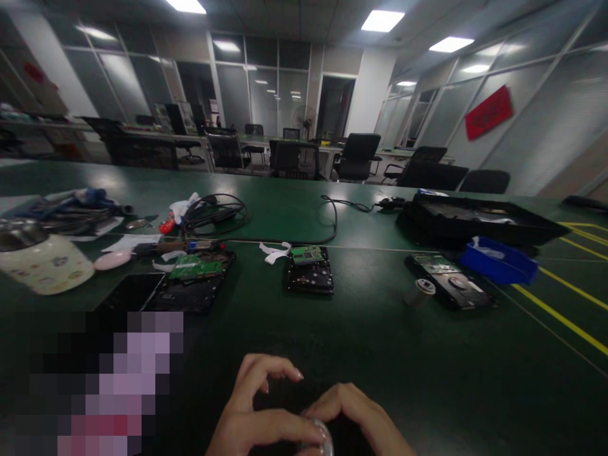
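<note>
At the bottom middle, my left hand (261, 405) presses its thumb on a small round, shiny metal piece (325, 434), with its index finger raised and bent. My right hand (361, 411) is curled against the same piece from the other side; its fingertips are partly hidden. Ahead of my hands lies a black hard drive (311, 282) with a green circuit board (306, 255) on top. A second hard drive (199, 291) with a loose-looking board is to the left. Further right rests a third hard drive (458, 285), beside a small metal cylinder (420, 291).
A blue bin (501, 263) and a black tray (475, 218) stand at the right. Black cable (213, 215) coils at the back. A screwdriver (180, 247), a dark phone (133, 291), a patterned cup (47, 263) and a tool pile (71, 212) are on the left. Part of the lower left is pixelated.
</note>
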The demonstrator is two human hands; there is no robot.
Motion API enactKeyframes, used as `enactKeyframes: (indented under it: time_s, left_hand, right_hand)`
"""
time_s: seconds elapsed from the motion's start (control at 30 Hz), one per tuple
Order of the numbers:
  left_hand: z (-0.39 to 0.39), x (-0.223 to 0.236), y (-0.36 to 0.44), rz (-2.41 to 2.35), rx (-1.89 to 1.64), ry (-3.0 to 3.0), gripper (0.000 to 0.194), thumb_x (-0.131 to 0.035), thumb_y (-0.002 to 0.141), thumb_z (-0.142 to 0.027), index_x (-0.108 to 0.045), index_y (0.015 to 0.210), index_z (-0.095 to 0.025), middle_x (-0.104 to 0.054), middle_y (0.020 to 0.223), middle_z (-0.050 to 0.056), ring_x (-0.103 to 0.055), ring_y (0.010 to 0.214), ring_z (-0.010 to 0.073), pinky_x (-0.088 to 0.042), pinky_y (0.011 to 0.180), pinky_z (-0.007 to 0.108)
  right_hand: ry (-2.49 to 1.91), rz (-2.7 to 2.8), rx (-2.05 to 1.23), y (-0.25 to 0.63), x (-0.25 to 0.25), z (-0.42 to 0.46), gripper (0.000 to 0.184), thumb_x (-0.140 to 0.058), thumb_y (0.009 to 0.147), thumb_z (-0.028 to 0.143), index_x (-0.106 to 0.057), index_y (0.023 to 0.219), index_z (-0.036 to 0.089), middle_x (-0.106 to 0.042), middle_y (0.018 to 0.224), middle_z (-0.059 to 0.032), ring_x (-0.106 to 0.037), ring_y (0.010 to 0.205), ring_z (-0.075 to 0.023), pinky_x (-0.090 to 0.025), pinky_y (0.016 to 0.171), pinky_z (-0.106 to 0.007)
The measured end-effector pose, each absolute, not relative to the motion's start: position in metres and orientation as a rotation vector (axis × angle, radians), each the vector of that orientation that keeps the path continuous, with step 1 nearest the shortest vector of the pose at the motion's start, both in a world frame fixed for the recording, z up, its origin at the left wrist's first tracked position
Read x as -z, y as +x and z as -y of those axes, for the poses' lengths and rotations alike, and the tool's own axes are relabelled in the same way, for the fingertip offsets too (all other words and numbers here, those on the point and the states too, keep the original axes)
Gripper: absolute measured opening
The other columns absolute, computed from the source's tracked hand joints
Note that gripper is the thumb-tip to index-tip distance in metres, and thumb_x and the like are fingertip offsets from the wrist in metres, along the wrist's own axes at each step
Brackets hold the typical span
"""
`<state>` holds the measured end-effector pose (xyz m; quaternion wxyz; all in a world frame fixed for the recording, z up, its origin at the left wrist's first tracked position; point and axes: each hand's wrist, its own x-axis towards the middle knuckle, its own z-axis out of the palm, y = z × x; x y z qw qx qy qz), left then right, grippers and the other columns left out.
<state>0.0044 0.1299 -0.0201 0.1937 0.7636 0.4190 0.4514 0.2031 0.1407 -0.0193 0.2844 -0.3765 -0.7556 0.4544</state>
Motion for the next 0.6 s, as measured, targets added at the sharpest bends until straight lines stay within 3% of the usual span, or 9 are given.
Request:
enactKeyframes:
  time_s: [0.17,0.3,0.37,0.5,0.6]
  left_hand:
    - [-0.144,0.025,-0.007,-1.431,-1.354,2.189,0.012,-0.065,0.078,-0.034,-0.073,0.085,-0.039,-0.061,0.091,0.003,-0.051,0.085,0.0187,-0.046,0.064,0.027]
    - [-0.141,0.028,-0.004,-1.303,-1.291,2.227,0.019,-0.067,0.070,-0.051,-0.073,0.085,-0.041,-0.059,0.107,0.003,-0.049,0.096,0.0221,-0.047,0.071,0.031]
    - [-0.135,0.027,0.001,-1.227,-1.268,2.233,0.019,-0.069,0.068,-0.050,-0.073,0.085,-0.042,-0.059,0.109,0.003,-0.048,0.099,0.0229,-0.046,0.076,0.033]
    - [-0.129,0.020,0.008,-1.203,-1.310,2.230,0.010,-0.071,0.070,-0.040,-0.073,0.079,-0.043,-0.060,0.100,0.002,-0.048,0.096,0.0216,-0.046,0.078,0.034]
    - [-0.133,0.018,0.005,-1.168,-1.385,2.278,0.009,-0.069,0.073,-0.037,-0.073,0.079,-0.042,-0.060,0.092,0.002,-0.047,0.092,0.0204,-0.047,0.074,0.032]
  right_hand:
    - [-0.933,2.023,-1.196,0.202,0.018,-0.144,0.053,-0.057,0.067,0.070,-0.062,0.086,0.020,-0.070,0.089,-0.0069,-0.064,0.083,-0.0212,-0.047,0.071,-0.031]
    - [-0.965,2.051,-1.163,0.202,0.019,-0.143,0.049,-0.060,0.068,0.066,-0.061,0.084,0.021,-0.070,0.088,-0.0059,-0.063,0.081,-0.0205,-0.046,0.071,-0.031]
    - [-0.982,2.063,-1.163,0.202,0.019,-0.142,0.042,-0.063,0.070,0.059,-0.061,0.086,0.021,-0.070,0.089,-0.0056,-0.063,0.083,-0.0201,-0.046,0.072,-0.031]
    - [-0.975,2.070,-1.156,0.202,0.014,-0.140,0.034,-0.065,0.073,0.050,-0.060,0.087,0.020,-0.070,0.092,-0.0053,-0.063,0.086,-0.0192,-0.046,0.074,-0.030]
    - [-0.971,2.075,-1.120,0.202,0.014,-0.140,0.039,-0.063,0.072,0.057,-0.060,0.085,0.020,-0.070,0.090,-0.0053,-0.064,0.083,-0.0189,-0.047,0.072,-0.030]
